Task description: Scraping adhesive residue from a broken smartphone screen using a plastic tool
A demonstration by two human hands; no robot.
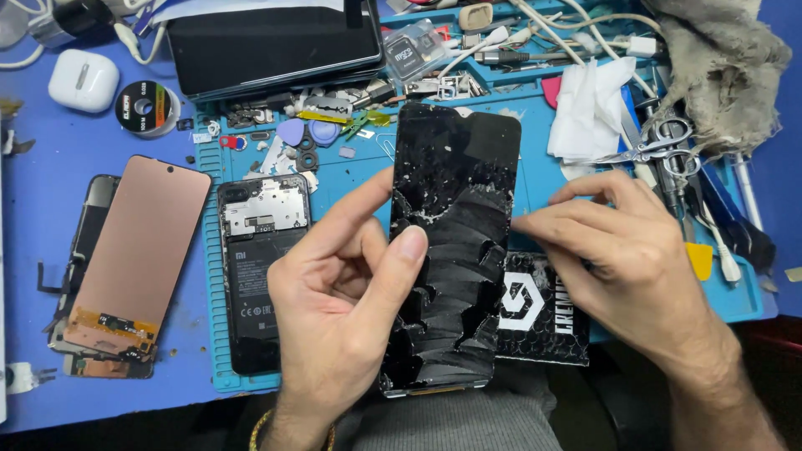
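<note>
My left hand holds a black phone frame upright by its left edge, thumb pressed on its face. The frame's surface is covered in torn black adhesive film with white flecks. My right hand pinches at the frame's right edge with its fingertips; whether anything lies between those fingers I cannot tell. An opened phone body with its battery and board showing lies on the blue work mat just left of my left hand.
A copper-backed display panel rests at the left over another screen. Guitar-pick pry tools, screws, a razor blade, scissors, white tissue, cables, a grey rag and a black-and-white pad crowd the mat. A dark tablet lies at the back.
</note>
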